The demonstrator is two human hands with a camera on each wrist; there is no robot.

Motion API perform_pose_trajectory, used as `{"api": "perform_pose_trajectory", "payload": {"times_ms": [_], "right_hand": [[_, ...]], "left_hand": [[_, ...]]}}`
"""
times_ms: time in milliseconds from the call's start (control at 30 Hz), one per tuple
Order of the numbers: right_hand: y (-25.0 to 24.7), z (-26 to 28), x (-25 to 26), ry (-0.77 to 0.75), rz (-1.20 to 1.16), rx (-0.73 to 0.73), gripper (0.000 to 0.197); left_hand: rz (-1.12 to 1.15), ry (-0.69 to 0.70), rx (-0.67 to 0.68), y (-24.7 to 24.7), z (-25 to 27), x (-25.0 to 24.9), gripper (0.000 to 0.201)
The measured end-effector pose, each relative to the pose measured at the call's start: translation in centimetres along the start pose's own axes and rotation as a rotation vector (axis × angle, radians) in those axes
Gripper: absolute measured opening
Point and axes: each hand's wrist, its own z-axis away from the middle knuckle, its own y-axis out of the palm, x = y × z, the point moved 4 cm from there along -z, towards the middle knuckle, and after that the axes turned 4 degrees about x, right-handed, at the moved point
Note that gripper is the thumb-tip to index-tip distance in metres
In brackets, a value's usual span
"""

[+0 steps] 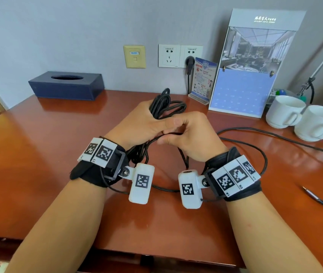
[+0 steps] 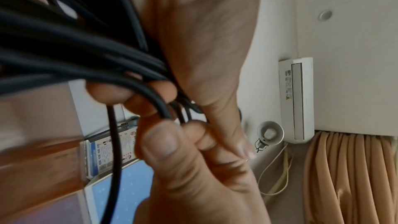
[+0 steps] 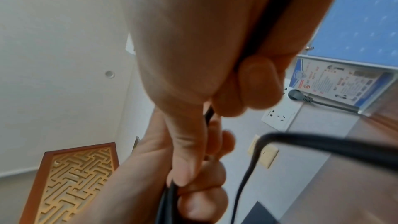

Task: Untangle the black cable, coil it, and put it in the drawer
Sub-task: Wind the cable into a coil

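The black cable [image 1: 162, 105] is gathered in several loops that stand up from my left hand [image 1: 142, 125], held above the middle of the wooden desk [image 1: 38, 154]. In the left wrist view the loops [image 2: 75, 48] run across the palm, with the fingers [image 2: 129, 94] curled round them. My right hand [image 1: 194, 134] touches the left one and pinches a single strand [image 3: 323, 147] between thumb and fingers. The loose part of the cable [image 1: 263, 154] trails over the desk to the right. Its metal tip [image 1: 312, 195] lies near the right edge. No drawer is visible.
A dark blue tissue box [image 1: 66, 85] sits at the back left. A tall calendar stand [image 1: 255, 66] and a small notice card [image 1: 204, 79] stand at the back. Two white cups [image 1: 284, 111] are at the right. A black plug [image 1: 190, 62] sits in a wall socket.
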Motion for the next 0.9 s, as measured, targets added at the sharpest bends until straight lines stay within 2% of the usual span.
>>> {"api": "perform_pose_trajectory", "payload": {"times_ms": [100,167,267,367,467,567,633,700,800,900], "right_hand": [[-0.7,0.1,-0.4,0.01,0.063,-0.112,0.037],[-0.9,0.1,-0.3,-0.007,0.07,-0.147,0.037],[-2.1,0.1,-0.7,0.029,0.07,-0.217,0.026],[-4.0,0.3,-1.5,0.105,-0.034,-0.307,0.021],[-5.1,0.1,-1.8,0.078,-0.143,-0.444,0.019],[-4.7,-0.1,-2.6,0.129,-0.156,-0.496,0.015],[-3.9,-0.3,-2.7,0.135,-0.183,-0.451,0.012],[-3.0,-0.4,-2.4,0.153,-0.279,-0.4,0.018],[-1.8,-0.3,-2.3,0.253,-0.507,-0.323,0.028],[-0.9,-0.2,-2.7,0.305,-0.606,-0.263,0.032]], "left_hand": [[-0.031,-0.042,0.11,0.0,0.3,-0.2,0.019],[-0.052,-0.081,0.128,-0.4,0.4,-0.2,0.035],[-0.09,-0.142,0.176,-1.0,0.9,-0.1,0.026],[-0.064,-0.183,0.158,-1.7,1.4,0.4,0.016],[0.191,-0.21,0.104,-1.9,1.3,1.2,0.013],[0.38,-0.172,0.037,-2.3,1.0,1.5,0.027],[0.561,-0.155,0.038,-2.6,0.7,1.7,0.035],[0.787,-0.189,0.01,-2.7,0.3,2.1,0.037],[1.033,-0.235,-0.081,-2.9,0.0,2.7,0.039],[1.206,-0.217,-0.178,-3.1,-0.2,3.5,0.038]]}}
